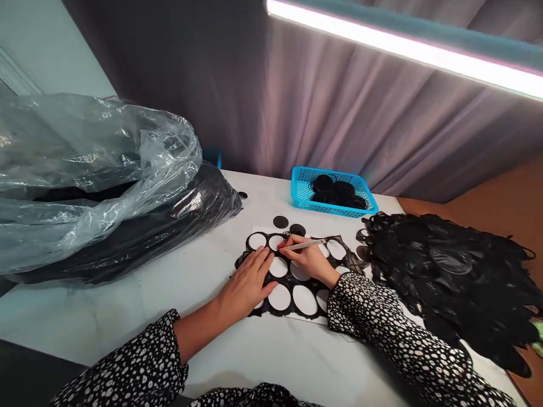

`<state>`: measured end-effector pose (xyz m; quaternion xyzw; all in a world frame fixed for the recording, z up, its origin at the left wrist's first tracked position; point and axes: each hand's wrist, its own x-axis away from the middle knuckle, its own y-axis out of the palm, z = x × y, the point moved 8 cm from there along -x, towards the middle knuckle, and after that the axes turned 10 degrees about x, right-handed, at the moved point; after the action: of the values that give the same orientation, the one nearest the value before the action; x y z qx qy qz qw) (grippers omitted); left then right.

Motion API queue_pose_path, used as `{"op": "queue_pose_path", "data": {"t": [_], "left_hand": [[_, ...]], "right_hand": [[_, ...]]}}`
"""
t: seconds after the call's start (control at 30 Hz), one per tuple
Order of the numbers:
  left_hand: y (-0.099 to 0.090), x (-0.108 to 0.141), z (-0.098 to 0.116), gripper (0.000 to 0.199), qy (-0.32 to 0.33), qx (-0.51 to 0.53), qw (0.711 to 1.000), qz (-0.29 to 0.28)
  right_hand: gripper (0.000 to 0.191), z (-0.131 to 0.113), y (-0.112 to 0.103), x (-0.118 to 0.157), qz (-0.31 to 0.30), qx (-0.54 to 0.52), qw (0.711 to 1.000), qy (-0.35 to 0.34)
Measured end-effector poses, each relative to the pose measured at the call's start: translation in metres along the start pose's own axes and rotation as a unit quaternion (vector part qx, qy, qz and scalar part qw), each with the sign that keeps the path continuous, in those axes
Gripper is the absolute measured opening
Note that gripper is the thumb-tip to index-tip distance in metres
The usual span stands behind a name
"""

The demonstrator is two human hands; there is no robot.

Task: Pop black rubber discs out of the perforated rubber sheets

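A black sheet (283, 278) with round holes cut out of it lies flat on the white table (178, 294). My left hand (247, 284) presses flat on the sheet's left side, fingers spread. My right hand (306, 259) holds a thin silver tool (304, 245) like a pen, its tip at the sheet's far edge near a hole. Two loose black discs (280, 221) lie just beyond the sheet.
A blue basket (304, 194) with black discs stands at the back. A heap of black cut-out scraps (449, 282) fills the right side. A large clear plastic bag (93, 169) over black material takes up the left. A grey curtain hangs behind.
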<state>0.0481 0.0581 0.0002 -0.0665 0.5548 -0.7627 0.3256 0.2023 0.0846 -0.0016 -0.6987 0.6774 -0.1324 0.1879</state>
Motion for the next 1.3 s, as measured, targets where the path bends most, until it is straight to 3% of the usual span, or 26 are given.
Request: {"op": "queue_pose_path", "data": {"t": [0.37,0.5,0.6,0.7,0.77,0.9,0.97,1.03,1.1,1.2,1.3], "left_hand": [[0.004,-0.001,0.003,0.050,0.001,0.012,1.000,-0.028],[0.005,0.000,0.003,0.051,-0.001,0.002,1.000,-0.030],[0.003,0.000,0.004,0.049,0.003,0.006,1.000,-0.020],[0.002,0.000,0.004,0.046,0.003,0.009,1.000,-0.015],[0.001,0.001,0.004,0.047,0.004,0.013,1.000,-0.015],[-0.002,0.001,0.004,0.049,0.014,0.029,0.999,-0.013],[-0.006,0.002,0.005,0.050,0.021,0.030,0.999,-0.009],[-0.010,0.005,0.006,0.051,0.023,0.019,1.000,0.002],[-0.014,0.008,0.004,0.050,0.014,-0.008,1.000,0.011],[-0.014,0.015,-0.001,0.047,-0.002,-0.055,0.998,0.007],[-0.015,0.019,-0.002,0.046,-0.001,-0.051,0.999,0.011]], "right_hand": [[0.016,-0.003,0.002,-0.002,-0.015,0.062,0.998,0.003],[0.015,-0.007,0.005,0.001,-0.012,0.100,0.994,-0.036],[0.013,-0.020,0.016,0.008,-0.016,0.226,0.968,-0.110],[0.016,-0.033,0.025,0.011,-0.057,0.358,0.909,-0.207],[0.016,-0.035,0.004,0.000,-0.016,0.401,0.892,-0.209],[0.016,-0.025,-0.089,-0.031,0.232,0.375,0.896,-0.055],[0.021,-0.017,-0.103,-0.041,0.245,0.287,0.926,-0.005],[0.025,-0.013,-0.084,-0.048,0.171,0.183,0.968,0.024],[0.028,-0.017,-0.049,-0.048,0.089,0.120,0.988,0.029],[0.031,-0.029,0.000,-0.042,0.007,0.092,0.996,-0.010],[0.032,-0.031,0.031,-0.035,-0.052,0.062,0.996,-0.039]]}}
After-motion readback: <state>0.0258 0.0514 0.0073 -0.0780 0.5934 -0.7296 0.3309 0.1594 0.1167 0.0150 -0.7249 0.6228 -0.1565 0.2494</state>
